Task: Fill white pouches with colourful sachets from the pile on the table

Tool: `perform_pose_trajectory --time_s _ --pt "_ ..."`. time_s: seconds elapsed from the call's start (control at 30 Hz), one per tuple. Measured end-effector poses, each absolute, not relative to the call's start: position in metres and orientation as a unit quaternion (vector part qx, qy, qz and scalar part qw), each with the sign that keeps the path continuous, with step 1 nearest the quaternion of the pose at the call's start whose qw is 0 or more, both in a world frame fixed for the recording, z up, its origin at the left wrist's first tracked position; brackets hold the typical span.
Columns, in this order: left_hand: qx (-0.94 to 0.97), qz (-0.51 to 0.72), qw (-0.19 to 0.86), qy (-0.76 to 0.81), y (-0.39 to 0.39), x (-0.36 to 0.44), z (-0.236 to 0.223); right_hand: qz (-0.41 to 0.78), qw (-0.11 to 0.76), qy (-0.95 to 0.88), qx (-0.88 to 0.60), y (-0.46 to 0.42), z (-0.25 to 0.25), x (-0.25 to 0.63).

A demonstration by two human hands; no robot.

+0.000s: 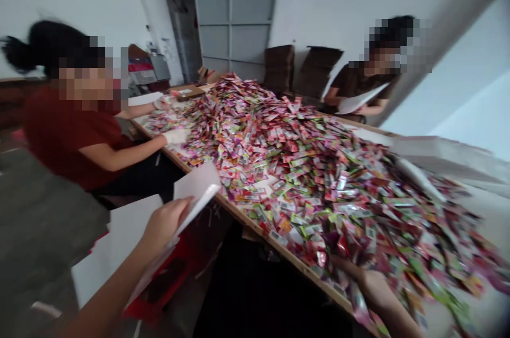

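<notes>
Now your left hand (161, 229) clamps a white sheet (203, 178); whether your right hand (372, 282) grips any packets (255, 131) heaped on the surface (295, 262) is unclear. They look light, slippery, best pinched mid-body.

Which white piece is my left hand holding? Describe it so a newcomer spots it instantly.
Start at the wooden-rimmed table heaped with packets, then look left past its near edge. The white folded piece is in the left hand; unlike white pieces farther off, it shows above red plastic.
</notes>
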State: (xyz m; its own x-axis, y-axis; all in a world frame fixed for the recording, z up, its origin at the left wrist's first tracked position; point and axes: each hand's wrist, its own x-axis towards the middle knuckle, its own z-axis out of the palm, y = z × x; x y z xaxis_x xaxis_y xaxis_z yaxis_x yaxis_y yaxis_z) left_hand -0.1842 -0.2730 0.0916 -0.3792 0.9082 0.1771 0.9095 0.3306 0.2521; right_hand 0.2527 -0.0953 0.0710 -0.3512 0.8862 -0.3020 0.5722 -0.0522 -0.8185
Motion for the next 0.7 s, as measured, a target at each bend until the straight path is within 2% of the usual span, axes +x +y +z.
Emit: perform_pose_trajectory --time_s 0.13,0.23,0.33,0.4,0.5,0.6,0.7 --pt "-0.699 -0.186 -0.025 -0.69 -0.188 -0.038 0.099 0.407 0.225 -0.649 -0.603 -0.095 0.083 0.269" --pt "-0.762 -0.119 -0.092 -0.63 -0.14 0.061 0.073 0.391 0.28 -0.617 -0.623 -0.099 0.094 0.288" --pt "-0.777 -0.067 -0.151 -0.608 -0.113 0.111 0.041 0.406 0.303 -0.634 -0.584 -0.107 0.098 0.308" --pt "-0.778 -0.08 -0.18 -0.596 -0.104 0.12 0.025 0.418 0.274 -0.68 -0.537 -0.112 0.092 0.316" --pt "-0.774 -0.201 -0.238 -0.552 -0.096 0.116 0.015 0.408 0.185 -0.748 -0.49 -0.11 0.073 0.319" --pt "-0.747 -0.322 -0.273 -0.514 -0.095 0.118 0.015 0.363 0.125 -0.77 -0.509 -0.101 0.055 0.321" --pt "-0.72 -0.37 -0.298 -0.506 -0.096 0.131 0.016 0.299 0.088 -0.785 -0.536 -0.097 0.049 0.323"
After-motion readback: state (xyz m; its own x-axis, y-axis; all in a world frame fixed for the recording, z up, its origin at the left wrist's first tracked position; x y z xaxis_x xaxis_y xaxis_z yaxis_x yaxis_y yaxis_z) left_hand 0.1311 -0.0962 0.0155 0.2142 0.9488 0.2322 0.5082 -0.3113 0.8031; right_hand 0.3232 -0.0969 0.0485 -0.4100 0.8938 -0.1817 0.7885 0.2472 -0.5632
